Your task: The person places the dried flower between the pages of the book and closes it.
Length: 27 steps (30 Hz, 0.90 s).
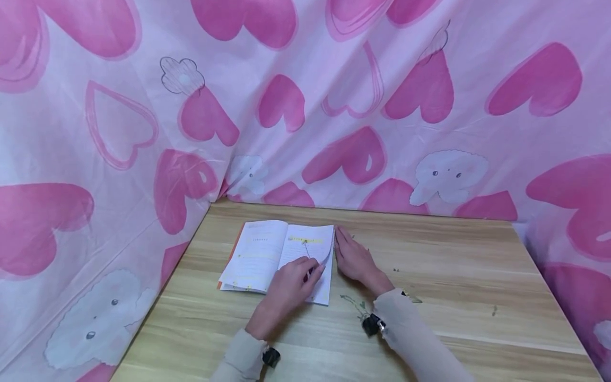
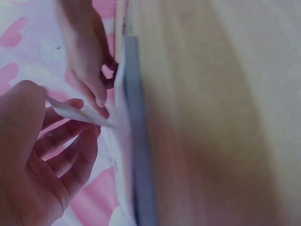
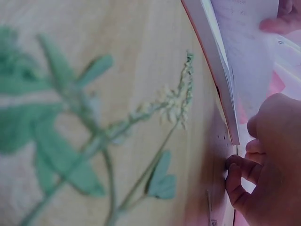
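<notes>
An open book [image 1: 258, 249] with white printed pages and an orange cover edge lies on the wooden table. The left hand [image 1: 292, 280] pinches a page [image 2: 75, 112] of its right side between thumb and fingers; that page is lifted and curls upward. A thin plant sprig [image 1: 306, 246] shows on the right page. Beside the book's right edge, the right hand [image 1: 355, 258] rests with its fingertips down at the far corner, thumb close to the book. A leafy green sprig [image 3: 101, 136] with small pale flowers lies on the table below the right wrist.
Small plant bits [image 1: 495, 309] are scattered over the wooden table [image 1: 458, 254] to the right. A pink heart-patterned cloth [image 1: 296, 154] hangs behind the table and along both sides. Each wrist wears a small black camera [image 1: 271, 357].
</notes>
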Each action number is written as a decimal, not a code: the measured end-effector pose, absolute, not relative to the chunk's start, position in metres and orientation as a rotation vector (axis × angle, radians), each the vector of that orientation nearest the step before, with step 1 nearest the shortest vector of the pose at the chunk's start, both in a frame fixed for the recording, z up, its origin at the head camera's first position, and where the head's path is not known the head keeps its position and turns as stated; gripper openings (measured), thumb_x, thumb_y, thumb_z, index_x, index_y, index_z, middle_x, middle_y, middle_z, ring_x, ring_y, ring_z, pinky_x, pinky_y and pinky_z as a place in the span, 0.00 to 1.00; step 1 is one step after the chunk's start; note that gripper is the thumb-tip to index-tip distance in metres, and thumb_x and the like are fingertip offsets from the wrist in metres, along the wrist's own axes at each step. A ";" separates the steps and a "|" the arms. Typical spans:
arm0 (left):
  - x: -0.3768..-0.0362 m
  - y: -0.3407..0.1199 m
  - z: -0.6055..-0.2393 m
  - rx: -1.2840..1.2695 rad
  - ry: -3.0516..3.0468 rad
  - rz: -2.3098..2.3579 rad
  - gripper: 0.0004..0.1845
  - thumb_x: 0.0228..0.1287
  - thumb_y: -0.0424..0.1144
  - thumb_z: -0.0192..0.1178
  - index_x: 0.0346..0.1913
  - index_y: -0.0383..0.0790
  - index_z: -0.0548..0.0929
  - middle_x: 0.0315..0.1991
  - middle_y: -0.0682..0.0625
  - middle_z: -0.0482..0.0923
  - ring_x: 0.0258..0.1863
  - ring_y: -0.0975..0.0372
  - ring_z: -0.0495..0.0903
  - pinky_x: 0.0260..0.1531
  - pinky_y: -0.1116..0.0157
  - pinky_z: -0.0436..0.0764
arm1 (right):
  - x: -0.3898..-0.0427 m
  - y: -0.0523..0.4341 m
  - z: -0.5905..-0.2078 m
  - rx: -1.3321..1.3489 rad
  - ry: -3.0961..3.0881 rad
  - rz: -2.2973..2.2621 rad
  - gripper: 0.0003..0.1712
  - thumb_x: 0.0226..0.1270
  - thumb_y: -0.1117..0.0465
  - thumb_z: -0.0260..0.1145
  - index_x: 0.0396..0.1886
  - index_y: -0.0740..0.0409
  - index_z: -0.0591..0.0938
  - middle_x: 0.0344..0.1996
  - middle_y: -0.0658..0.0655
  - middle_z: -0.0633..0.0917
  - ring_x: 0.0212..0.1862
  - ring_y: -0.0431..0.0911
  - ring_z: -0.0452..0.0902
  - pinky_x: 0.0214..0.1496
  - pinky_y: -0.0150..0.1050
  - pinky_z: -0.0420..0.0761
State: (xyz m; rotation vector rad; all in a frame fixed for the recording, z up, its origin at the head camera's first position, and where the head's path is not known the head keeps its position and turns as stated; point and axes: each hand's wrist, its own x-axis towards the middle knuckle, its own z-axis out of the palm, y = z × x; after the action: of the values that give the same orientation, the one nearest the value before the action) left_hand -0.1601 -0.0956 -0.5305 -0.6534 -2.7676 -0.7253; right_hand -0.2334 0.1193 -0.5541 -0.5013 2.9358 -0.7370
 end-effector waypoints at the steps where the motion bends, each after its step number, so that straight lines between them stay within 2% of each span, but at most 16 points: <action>1: -0.161 -0.097 -0.527 -0.658 -2.769 -0.738 0.12 0.82 0.52 0.60 0.41 0.52 0.88 0.29 0.61 0.78 0.25 0.72 0.74 0.27 0.74 0.75 | -0.234 0.119 -0.555 -0.496 2.931 -0.745 0.37 0.91 0.50 0.46 0.88 0.63 0.54 0.88 0.65 0.56 0.86 0.62 0.58 0.83 0.63 0.67; 4: -0.161 -0.099 -0.516 -0.670 -2.794 -0.809 0.07 0.78 0.46 0.66 0.40 0.50 0.89 0.29 0.60 0.81 0.26 0.71 0.78 0.27 0.76 0.76 | -0.236 0.118 -0.557 -0.499 2.919 -0.742 0.41 0.89 0.45 0.51 0.88 0.62 0.53 0.88 0.64 0.55 0.87 0.61 0.55 0.85 0.61 0.64; 8: -0.160 -0.103 -0.505 -0.683 -2.855 -0.906 0.03 0.75 0.38 0.67 0.45 0.47 0.90 0.36 0.56 0.87 0.31 0.68 0.83 0.32 0.76 0.81 | -0.236 0.117 -0.559 -0.523 2.924 -0.711 0.43 0.87 0.44 0.55 0.88 0.61 0.55 0.88 0.63 0.56 0.87 0.59 0.56 0.85 0.59 0.65; 11: -0.160 -0.106 -0.500 -0.688 -2.892 -0.966 0.09 0.74 0.33 0.66 0.53 0.45 0.89 0.48 0.52 0.88 0.35 0.67 0.83 0.36 0.74 0.83 | -0.237 0.117 -0.559 -0.532 2.927 -0.698 0.42 0.88 0.44 0.55 0.88 0.59 0.56 0.88 0.61 0.57 0.86 0.60 0.58 0.84 0.60 0.67; 14: -0.159 -0.111 -0.496 -0.656 -2.915 -1.018 0.18 0.72 0.31 0.68 0.62 0.45 0.86 0.61 0.49 0.86 0.38 0.66 0.81 0.37 0.73 0.83 | -0.237 0.118 -0.558 -0.560 2.921 -0.682 0.41 0.88 0.45 0.55 0.88 0.57 0.57 0.88 0.60 0.58 0.86 0.59 0.60 0.83 0.60 0.68; 17: -0.159 -0.117 -0.493 -0.617 -2.914 -1.045 0.23 0.71 0.31 0.69 0.68 0.44 0.85 0.68 0.48 0.84 0.38 0.66 0.82 0.37 0.73 0.83 | -0.236 0.120 -0.557 -0.589 2.910 -0.689 0.40 0.88 0.46 0.56 0.88 0.56 0.57 0.88 0.59 0.58 0.86 0.58 0.59 0.84 0.60 0.67; 20: -0.162 -0.122 -0.491 -0.584 -2.883 -1.079 0.23 0.71 0.32 0.71 0.68 0.43 0.86 0.66 0.47 0.85 0.37 0.66 0.85 0.36 0.73 0.86 | -0.235 0.122 -0.557 -0.623 2.902 -0.719 0.39 0.88 0.48 0.56 0.88 0.57 0.59 0.88 0.60 0.59 0.86 0.59 0.60 0.84 0.60 0.66; 27: -0.168 -0.128 -0.487 -0.516 -2.753 -1.204 0.15 0.73 0.37 0.72 0.59 0.42 0.90 0.56 0.47 0.91 0.44 0.62 0.90 0.38 0.71 0.90 | -0.235 0.123 -0.561 -0.667 2.885 -0.754 0.38 0.88 0.48 0.56 0.87 0.58 0.59 0.87 0.61 0.60 0.86 0.58 0.59 0.85 0.59 0.64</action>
State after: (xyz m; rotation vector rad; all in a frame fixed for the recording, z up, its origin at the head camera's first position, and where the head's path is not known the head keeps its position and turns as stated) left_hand -0.1678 -0.1278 -0.4874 -0.5156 -2.7526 -1.2043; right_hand -0.2352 0.1229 -0.5606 -0.6674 2.8848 -0.7538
